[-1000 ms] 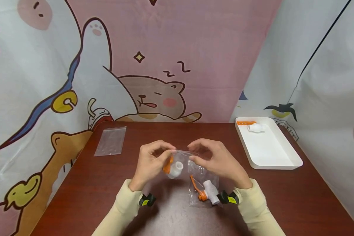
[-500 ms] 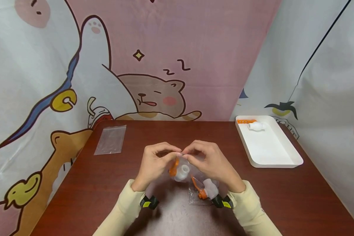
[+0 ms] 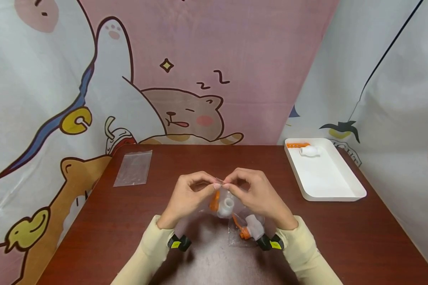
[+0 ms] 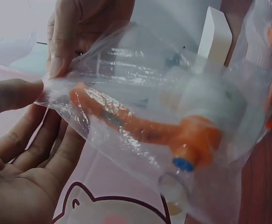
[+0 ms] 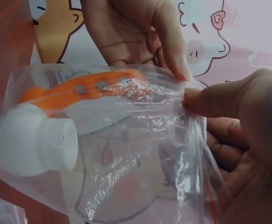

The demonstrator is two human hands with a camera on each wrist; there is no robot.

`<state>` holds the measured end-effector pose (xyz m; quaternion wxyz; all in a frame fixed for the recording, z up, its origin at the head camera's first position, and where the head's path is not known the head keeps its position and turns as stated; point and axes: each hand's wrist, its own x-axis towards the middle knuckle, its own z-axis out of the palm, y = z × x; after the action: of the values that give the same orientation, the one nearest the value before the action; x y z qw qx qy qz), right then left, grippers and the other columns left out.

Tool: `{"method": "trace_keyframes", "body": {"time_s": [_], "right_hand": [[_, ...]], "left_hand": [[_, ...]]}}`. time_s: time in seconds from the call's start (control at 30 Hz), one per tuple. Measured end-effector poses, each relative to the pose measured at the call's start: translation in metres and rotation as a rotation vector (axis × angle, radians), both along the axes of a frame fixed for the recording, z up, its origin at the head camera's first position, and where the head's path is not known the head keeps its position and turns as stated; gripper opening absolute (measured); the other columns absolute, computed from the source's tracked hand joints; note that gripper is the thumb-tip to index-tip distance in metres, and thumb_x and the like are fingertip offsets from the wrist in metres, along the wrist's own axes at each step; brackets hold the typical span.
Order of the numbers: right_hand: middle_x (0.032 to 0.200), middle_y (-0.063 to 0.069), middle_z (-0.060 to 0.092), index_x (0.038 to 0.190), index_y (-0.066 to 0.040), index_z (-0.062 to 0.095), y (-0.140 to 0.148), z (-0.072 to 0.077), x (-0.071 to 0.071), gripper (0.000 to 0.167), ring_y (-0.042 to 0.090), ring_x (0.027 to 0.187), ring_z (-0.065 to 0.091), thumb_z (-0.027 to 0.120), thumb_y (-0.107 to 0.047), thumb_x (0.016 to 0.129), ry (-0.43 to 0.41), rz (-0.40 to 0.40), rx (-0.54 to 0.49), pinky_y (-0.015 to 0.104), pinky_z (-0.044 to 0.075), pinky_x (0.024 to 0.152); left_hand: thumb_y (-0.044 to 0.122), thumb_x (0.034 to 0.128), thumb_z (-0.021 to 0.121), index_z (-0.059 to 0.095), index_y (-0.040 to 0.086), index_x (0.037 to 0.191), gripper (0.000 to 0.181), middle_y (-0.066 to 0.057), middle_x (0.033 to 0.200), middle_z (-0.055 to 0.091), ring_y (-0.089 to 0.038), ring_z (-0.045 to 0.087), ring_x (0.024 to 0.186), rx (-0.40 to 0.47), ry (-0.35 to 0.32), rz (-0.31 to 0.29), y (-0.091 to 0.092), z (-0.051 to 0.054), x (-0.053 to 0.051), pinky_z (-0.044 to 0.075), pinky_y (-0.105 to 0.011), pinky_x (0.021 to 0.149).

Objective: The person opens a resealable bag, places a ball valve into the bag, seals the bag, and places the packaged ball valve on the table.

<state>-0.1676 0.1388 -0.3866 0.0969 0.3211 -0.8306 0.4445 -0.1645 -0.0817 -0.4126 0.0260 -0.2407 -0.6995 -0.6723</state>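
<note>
Cartoon-printed cloth (image 3: 189, 114) backs a dark red table (image 3: 103, 237) where, in the head view, a person's left hand (image 3: 187, 196) and right hand (image 3: 256, 196) pinch a clear bag (image 3: 222, 198) containing a white-and-orange fitting (image 3: 226, 206); a white tray (image 3: 328, 178) sits toward two o'clock. Left wrist view: the orange handle (image 4: 140, 128) points to ten o'clock. Right wrist view: the white body (image 5: 26, 140) lies at nine.

The held zip bag (image 5: 122, 149) is clear, glossy, crinkled plastic, the valve body (image 5: 19, 140) inside smooth, matt plastic. The tabletop (image 3: 214, 261) looks like wood, with a sheen toward its near edge; the tray (image 3: 328, 178) at its far right corner is smooth plastic.
</note>
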Motion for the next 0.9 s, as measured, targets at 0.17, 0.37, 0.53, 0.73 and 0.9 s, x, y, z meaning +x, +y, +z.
{"method": "trace_keyframes", "body": {"time_s": [0.17, 0.37, 0.53, 0.73, 0.9], "right_hand": [[0.084, -0.009, 0.068, 0.095, -0.020, 0.074, 0.0006, 0.0002, -0.0009, 0.008, 0.006, 0.077, 0.062, 0.078, -0.013, 0.092, -0.030, 0.009, -0.019, 0.023, 0.056, 0.071], [0.084, -0.006, 0.068, 0.097, -0.018, 0.074, -0.0013, -0.0020, 0.0003, 0.005, 0.008, 0.076, 0.060, 0.077, -0.017, 0.093, -0.039, 0.028, -0.027, 0.024, 0.055, 0.069], [0.084, -0.006, 0.068, 0.096, -0.015, 0.074, -0.0031, -0.0026, 0.0004, 0.004, 0.007, 0.076, 0.061, 0.077, -0.014, 0.093, -0.016, 0.049, -0.033, 0.024, 0.056, 0.069], [0.083, -0.009, 0.066, 0.093, -0.019, 0.074, -0.0026, -0.0032, 0.0001, 0.008, 0.006, 0.076, 0.059, 0.076, -0.011, 0.093, 0.052, 0.047, -0.034, 0.025, 0.054, 0.067], [0.083, -0.011, 0.065, 0.092, -0.023, 0.073, -0.0026, -0.0027, 0.0006, 0.013, 0.006, 0.075, 0.058, 0.075, -0.010, 0.092, 0.050, 0.043, -0.035, 0.023, 0.052, 0.064]], "left_hand": [[0.007, 0.0920, 0.076, 0.077, 0.003, 0.096, 0.006, -0.016, 0.093, 0.074, -0.018, 0.074, 0.086, 0.026, 0.048, 0.021, 0.0005, -0.0003, 0.0001, 0.062, -0.032, 0.079], [0.009, 0.0922, 0.077, 0.078, 0.005, 0.093, 0.004, -0.012, 0.086, 0.073, -0.018, 0.069, 0.076, 0.017, 0.131, 0.051, 0.0018, -0.0006, 0.0021, 0.059, -0.027, 0.066], [0.007, 0.0914, 0.077, 0.079, 0.008, 0.092, 0.002, -0.009, 0.086, 0.074, -0.018, 0.069, 0.074, 0.008, 0.189, 0.064, 0.0030, -0.0002, 0.0029, 0.058, -0.028, 0.062], [0.004, 0.0902, 0.077, 0.079, 0.008, 0.092, 0.005, -0.010, 0.087, 0.075, -0.024, 0.070, 0.074, 0.032, 0.210, 0.042, 0.0043, -0.0004, 0.0025, 0.060, -0.030, 0.064], [0.005, 0.0906, 0.077, 0.078, 0.009, 0.092, 0.005, -0.008, 0.087, 0.074, -0.022, 0.070, 0.077, 0.027, 0.236, 0.046, 0.0048, -0.0007, 0.0026, 0.062, -0.032, 0.070]]}}
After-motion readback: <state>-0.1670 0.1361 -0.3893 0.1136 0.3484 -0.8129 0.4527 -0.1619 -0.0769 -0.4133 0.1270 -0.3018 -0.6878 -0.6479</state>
